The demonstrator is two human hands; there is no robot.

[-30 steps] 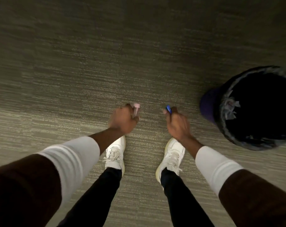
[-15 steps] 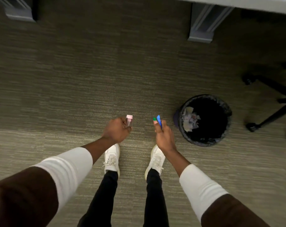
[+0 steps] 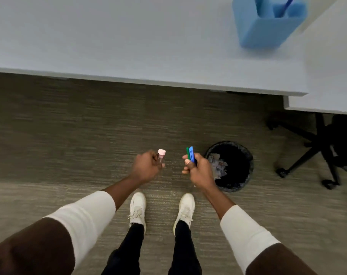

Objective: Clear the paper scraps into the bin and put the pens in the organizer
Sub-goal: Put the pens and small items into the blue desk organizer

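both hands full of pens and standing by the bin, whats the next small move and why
Probably lift the right hand with its green and blue pens toward the blue organizer on the desk; scraps already lie in the bin.

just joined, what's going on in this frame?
A person stands on the carpet in front of a white desk. The left hand grips a pink-capped pen; the right hand holds a green pen and a blue pen together. The black bin beside the right foot has paper scraps in it. The blue organizer on the desk holds one blue pen; the held pens are not in it yet.
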